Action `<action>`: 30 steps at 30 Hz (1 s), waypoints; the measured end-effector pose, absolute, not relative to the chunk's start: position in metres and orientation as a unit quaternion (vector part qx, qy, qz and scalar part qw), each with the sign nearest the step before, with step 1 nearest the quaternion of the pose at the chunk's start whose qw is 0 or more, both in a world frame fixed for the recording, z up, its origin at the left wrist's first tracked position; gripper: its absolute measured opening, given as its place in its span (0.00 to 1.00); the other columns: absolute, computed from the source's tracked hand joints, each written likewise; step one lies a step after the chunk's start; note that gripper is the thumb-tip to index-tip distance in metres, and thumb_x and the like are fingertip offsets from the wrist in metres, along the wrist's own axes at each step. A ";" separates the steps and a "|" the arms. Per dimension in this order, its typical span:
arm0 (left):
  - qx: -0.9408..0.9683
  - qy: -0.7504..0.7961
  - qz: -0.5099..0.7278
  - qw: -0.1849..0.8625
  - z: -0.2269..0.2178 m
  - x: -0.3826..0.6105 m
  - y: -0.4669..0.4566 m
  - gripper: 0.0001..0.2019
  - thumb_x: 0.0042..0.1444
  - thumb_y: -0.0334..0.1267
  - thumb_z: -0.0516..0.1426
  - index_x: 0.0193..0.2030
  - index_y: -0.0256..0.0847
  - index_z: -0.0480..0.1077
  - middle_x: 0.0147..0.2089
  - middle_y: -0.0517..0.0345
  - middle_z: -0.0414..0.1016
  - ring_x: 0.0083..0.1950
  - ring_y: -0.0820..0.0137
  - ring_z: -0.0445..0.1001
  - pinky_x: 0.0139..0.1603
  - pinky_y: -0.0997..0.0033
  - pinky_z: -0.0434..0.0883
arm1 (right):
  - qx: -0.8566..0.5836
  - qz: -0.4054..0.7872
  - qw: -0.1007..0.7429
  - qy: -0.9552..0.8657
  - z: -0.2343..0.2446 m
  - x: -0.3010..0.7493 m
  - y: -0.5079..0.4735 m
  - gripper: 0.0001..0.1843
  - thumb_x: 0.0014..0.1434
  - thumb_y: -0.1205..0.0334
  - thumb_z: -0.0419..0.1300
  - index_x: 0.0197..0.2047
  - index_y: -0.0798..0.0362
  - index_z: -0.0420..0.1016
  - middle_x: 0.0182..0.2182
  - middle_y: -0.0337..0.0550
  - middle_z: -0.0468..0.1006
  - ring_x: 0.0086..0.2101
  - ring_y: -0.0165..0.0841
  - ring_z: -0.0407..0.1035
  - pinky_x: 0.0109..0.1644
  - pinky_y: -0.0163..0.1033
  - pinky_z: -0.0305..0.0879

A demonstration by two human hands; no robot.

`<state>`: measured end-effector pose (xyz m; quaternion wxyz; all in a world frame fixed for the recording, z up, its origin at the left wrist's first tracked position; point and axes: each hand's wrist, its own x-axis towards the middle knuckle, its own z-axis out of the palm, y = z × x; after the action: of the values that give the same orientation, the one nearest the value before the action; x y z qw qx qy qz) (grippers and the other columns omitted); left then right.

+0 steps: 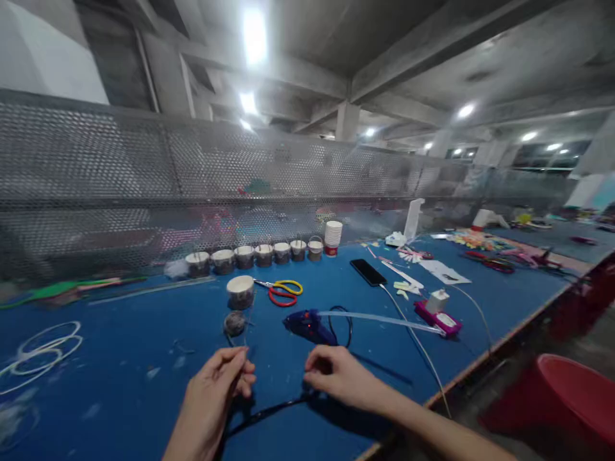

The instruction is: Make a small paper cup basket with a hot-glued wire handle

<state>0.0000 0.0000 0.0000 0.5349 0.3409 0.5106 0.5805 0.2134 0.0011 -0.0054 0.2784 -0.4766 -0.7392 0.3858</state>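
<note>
My left hand (218, 384) is pinched shut on a thin wire (247, 323) that rises toward a small round dark cup (235, 323) on the blue table (120, 371). My right hand (336, 374) rests with its fingers curled down onto the table, on or beside a black cable (269, 412) that runs under both hands. Just beyond the right hand lies a blue glue gun (307, 324) with a clear glue stick (379, 319) poking out to the right. A paper cup (240, 291) stands behind the dark cup.
A row of several filled paper cups (254, 255) and a stack of white cups (333, 235) line the back by the metal mesh fence (144, 173). Scissors (284, 291), a black phone (368, 272), a pink power strip (439, 318) and white wire loops (41, 352) lie about. A red stool (562, 400) stands right.
</note>
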 end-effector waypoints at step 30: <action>0.347 0.534 0.528 0.562 -0.010 0.012 0.017 0.14 0.41 0.43 0.64 0.28 0.35 0.68 0.20 0.59 0.73 0.19 0.75 0.69 0.19 0.78 0.67 | -0.502 0.352 0.269 -0.743 -0.023 0.225 0.074 0.13 0.49 0.55 0.55 0.32 0.56 0.73 0.28 0.42 0.73 0.29 0.34 0.65 0.32 0.37 0.61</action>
<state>0.0124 0.0169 -0.0103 0.5617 0.3471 0.5342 0.5280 0.2250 0.0738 -0.0234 0.2688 -0.5016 -0.7433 0.3516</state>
